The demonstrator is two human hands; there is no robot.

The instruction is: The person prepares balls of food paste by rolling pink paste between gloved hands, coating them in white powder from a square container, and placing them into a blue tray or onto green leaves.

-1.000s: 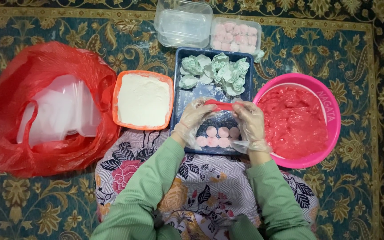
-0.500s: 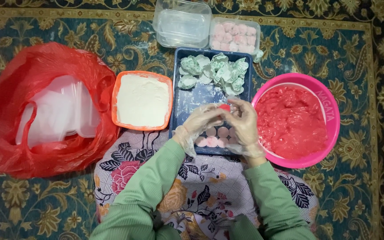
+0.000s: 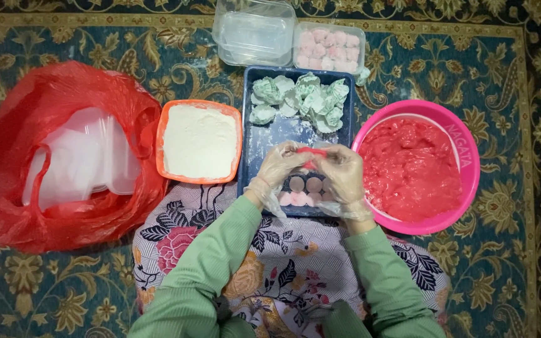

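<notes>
Patterned dark-green and gold carpet (image 3: 45, 294) fills the floor, seen from above; person sits on it, floral cloth (image 3: 283, 263) over the lap, green sleeves.

One flat red dough piece (image 3: 311, 152) is pinched between both hands, over the near half of a blue tray (image 3: 248, 134). Left hand (image 3: 281, 168) and right hand (image 3: 344, 174), both in thin clear plastic gloves, have fingers curled together and clamped on the dough's edges; most of the piece is hidden behind the fingertips.

Under the hands, small pink round balls (image 3: 305, 185) lie on the tray, about five or six showing, count unsure because the hands cover some. Far end of the tray: a pile of pale green wrapped pieces (image 3: 298, 100), roughly ten, overlapping, hard to count.

One pink round bowl (image 3: 464, 181) of red dough sits just right of the tray. One orange square container (image 3: 159, 134) of white flour sits just left of it. Two clear plastic boxes sit beyond the tray: one empty clear box (image 3: 255, 31) and one clear box of pink balls (image 3: 330, 47). One red plastic bag (image 3: 64, 94) at far left holds a stack of clear lids or trays, number unclear.
</notes>
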